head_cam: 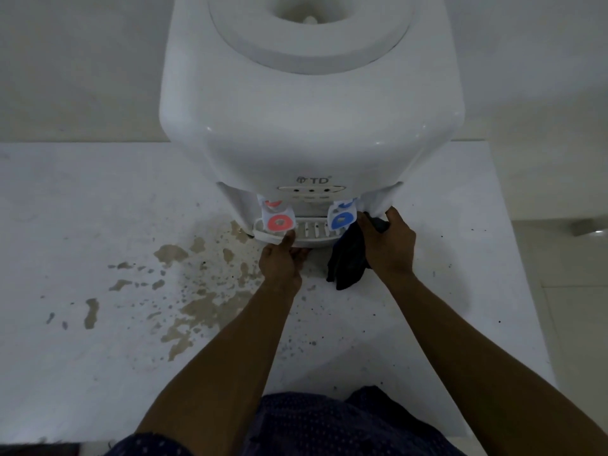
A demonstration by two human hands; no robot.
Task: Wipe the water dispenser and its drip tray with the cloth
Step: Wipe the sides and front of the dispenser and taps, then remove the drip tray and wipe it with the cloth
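White-painted counter (98,209), blotched with brown stains (197,291) toward 9 o'clock of the hands, carries one white plastic tabletop water dispenser (309,126) standing against a pale wall (82,60). The picture's upper edge cuts off the far side of the dispenser's round bottle collar (309,44). At the foot of the machine sits one white slotted drip tray (312,230), its rear part hidden beneath two tap levers, one with a red disc (278,222) at the tray's 9 o'clock end and one with a blue disc (342,219) at its 3 o'clock end. Above them a "TD" mark tops a small panel with three dark dots (311,189), too small to read further. A person's two bare forearms reach in from 6 o'clock. The left hand (281,261) grips the tray's front rim, thumb laid on top and fingers curled underneath, mostly out of sight. The right hand (388,245) clutches one dark navy cloth (348,261) against the dispenser's lower corner at 3 o'clock of the tray; its fingers are bent round the fabric, their tips hidden, and the loose end of the cloth hangs toward the counter. A dark dotted garment (329,422) fills the lower edge. A grey object (589,228) at the far 3 o'clock edge is too blurred to identify.
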